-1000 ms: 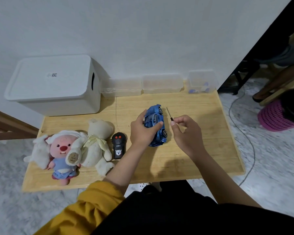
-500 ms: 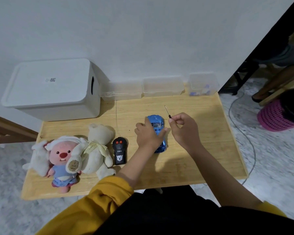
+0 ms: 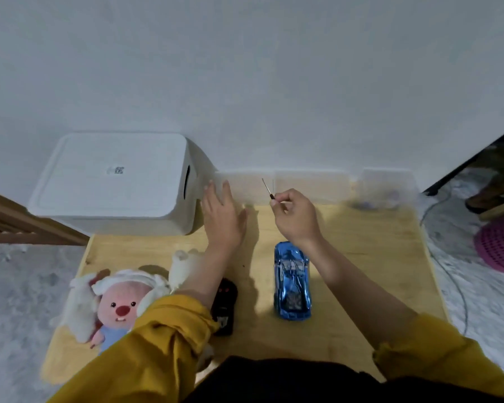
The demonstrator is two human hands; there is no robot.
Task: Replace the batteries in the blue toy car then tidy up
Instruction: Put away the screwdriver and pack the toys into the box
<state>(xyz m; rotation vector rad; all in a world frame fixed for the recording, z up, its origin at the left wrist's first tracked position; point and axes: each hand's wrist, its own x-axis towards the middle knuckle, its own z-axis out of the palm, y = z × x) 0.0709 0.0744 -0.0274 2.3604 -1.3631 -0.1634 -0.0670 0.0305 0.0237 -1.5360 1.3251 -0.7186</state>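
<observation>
The blue toy car (image 3: pixel 292 282) stands upright on its wheels on the wooden table (image 3: pixel 367 257), with neither hand on it. My right hand (image 3: pixel 296 216) is above the table beyond the car and pinches a small screwdriver (image 3: pixel 266 189) with its thin tip pointing up. My left hand (image 3: pixel 223 216) is stretched out flat with the fingers apart. It reaches toward the clear plastic boxes (image 3: pixel 312 184) against the wall and holds nothing.
A white lidded bin (image 3: pixel 117 181) stands at the back left. A black remote control (image 3: pixel 224 306) lies by my left forearm, with plush toys (image 3: pixel 117 303) at the front left. Another clear box (image 3: pixel 387 187) with small items is at the back right. A pink basket (image 3: pixel 499 245) sits on the floor.
My left hand has let go of the car, which now rests upright on the table, and has reached toward the back. My right hand has lifted the screwdriver farther back. The camera has tilted.
</observation>
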